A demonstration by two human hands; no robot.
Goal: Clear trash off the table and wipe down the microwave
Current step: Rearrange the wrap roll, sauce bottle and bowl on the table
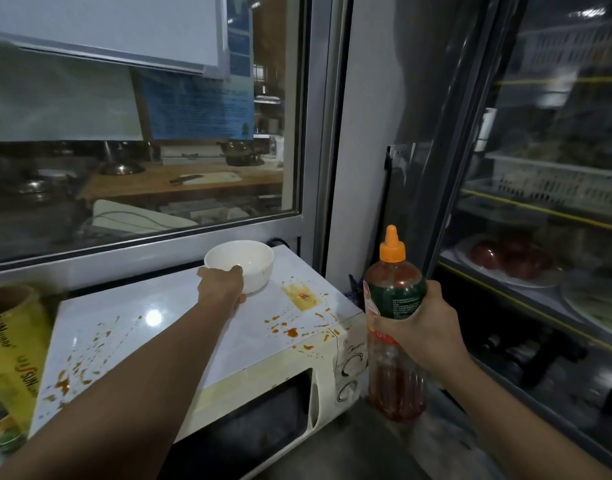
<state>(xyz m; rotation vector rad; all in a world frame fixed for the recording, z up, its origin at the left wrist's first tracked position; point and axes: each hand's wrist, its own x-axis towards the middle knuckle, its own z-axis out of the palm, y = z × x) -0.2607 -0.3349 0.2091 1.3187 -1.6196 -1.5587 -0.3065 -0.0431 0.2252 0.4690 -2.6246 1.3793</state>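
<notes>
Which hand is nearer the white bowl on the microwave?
Left. The left hand grips the white bowl at its rim; the right hand holds the sauce bottle beside the microwave.

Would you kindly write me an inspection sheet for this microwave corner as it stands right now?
Surface: microwave top spattered with orange-red sauce, thickest near the front right and front left corners; a yellowed sticker at the right rear.
Job's things: white bowl stands on the microwave's rear; no wiping cloth seen.
Clutter: sauce bottle with orange cap, right of the microwave; yellow box on its left.
Hands: left hand grips the bowl's rim; right hand holds the bottle round its middle.
Cables: a dark cable behind the microwave.
Surroundings: window behind; glass-door fridge on the right.
</notes>
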